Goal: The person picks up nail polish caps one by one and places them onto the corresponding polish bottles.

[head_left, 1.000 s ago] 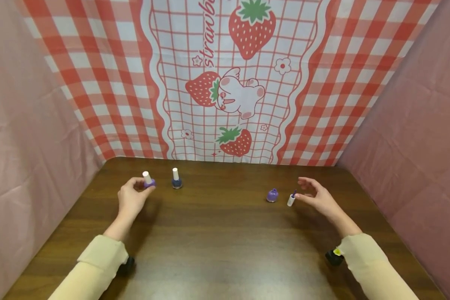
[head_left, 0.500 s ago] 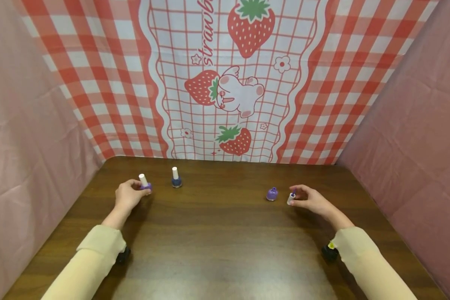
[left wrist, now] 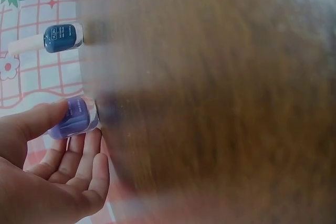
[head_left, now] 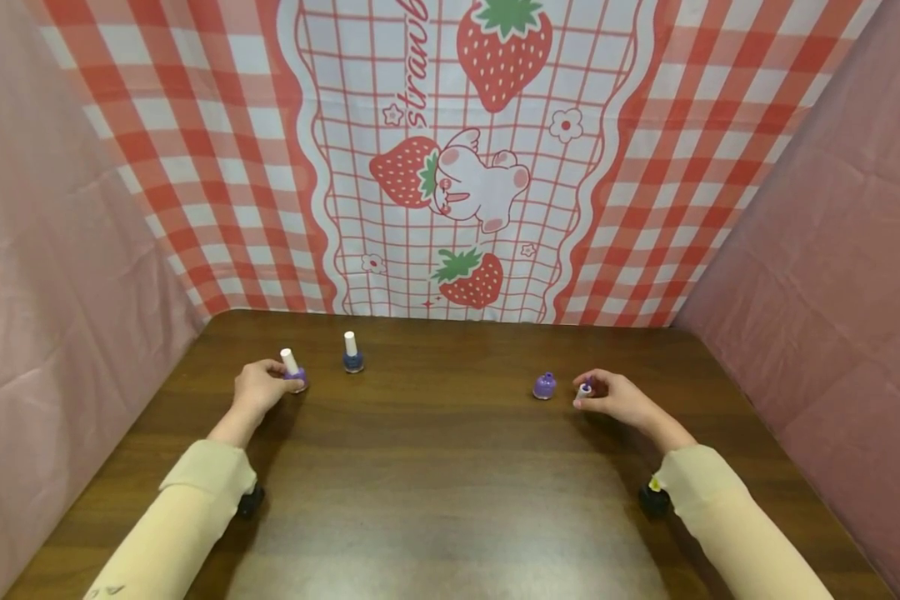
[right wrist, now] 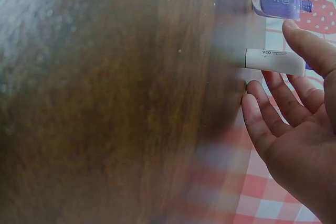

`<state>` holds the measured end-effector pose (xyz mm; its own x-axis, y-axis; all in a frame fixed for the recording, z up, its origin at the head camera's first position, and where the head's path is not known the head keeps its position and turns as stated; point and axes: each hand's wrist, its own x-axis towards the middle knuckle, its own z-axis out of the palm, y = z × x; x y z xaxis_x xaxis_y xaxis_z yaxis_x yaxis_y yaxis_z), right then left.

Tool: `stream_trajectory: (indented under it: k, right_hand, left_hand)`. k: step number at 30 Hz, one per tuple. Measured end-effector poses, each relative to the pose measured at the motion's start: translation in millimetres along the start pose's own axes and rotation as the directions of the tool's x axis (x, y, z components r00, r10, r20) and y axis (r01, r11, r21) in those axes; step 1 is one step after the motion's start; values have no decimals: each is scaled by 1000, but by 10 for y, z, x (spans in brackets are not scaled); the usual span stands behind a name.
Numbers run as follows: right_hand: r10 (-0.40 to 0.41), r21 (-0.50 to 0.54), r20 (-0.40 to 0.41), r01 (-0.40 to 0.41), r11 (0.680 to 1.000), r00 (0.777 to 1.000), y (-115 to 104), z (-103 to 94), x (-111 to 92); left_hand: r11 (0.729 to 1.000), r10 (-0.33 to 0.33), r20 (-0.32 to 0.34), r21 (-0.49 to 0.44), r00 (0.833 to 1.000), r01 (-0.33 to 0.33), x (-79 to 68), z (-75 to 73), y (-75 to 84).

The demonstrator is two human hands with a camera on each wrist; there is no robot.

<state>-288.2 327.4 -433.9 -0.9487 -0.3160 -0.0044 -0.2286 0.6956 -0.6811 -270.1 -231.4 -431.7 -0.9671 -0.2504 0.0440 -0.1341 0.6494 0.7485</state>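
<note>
At the left, my left hand (head_left: 258,390) pinches a bottle of purple nail polish (left wrist: 79,116) between thumb and fingers, its base close to the tabletop. Its white cap is on and points up. My right hand (head_left: 618,402) is around a white nail polish cap (right wrist: 274,61), which stands upside down with its purple brush upward. In the right wrist view the thumb is apart from the cap, while fingers lie along its other side. Beside it stands an uncapped purple nail polish bottle (head_left: 544,387), neck bare.
A dark blue nail polish bottle (head_left: 352,362) with a white cap stands right of my left hand. The brown wooden table (head_left: 435,467) ends at a red-and-white checked strawberry cloth (head_left: 465,183). Pink cloth (head_left: 817,275) hangs on both sides.
My left hand has lowered the capped purple bottle toward the table. My right hand has moved left, bringing its thumb and fingers around the upside-down cap. The other bottles have stayed put.
</note>
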Motion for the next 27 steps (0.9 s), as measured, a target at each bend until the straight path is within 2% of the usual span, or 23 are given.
stream_trajectory:
  k: [9,16,21,27]
  right_hand:
    - [-22,-20,-56,21,1000,998,36,2,-20]
    - [-59,-45,-95,55,997,994,86,9,-15]
    - [-75,-83,-137,65,994,988,69,4,-23]
    - [-114,-161,-189,84,983,975,68,-1,-37]
  left_hand:
    - [1000,17,5,6,1000,-17,9,34,23]
    - [1000,20,38,18,999,-20,-17,19,37]
    - [999,34,78,35,996,-37,-74,-32,86]
    - [996,81,48,28,996,-82,-186,-86,170]
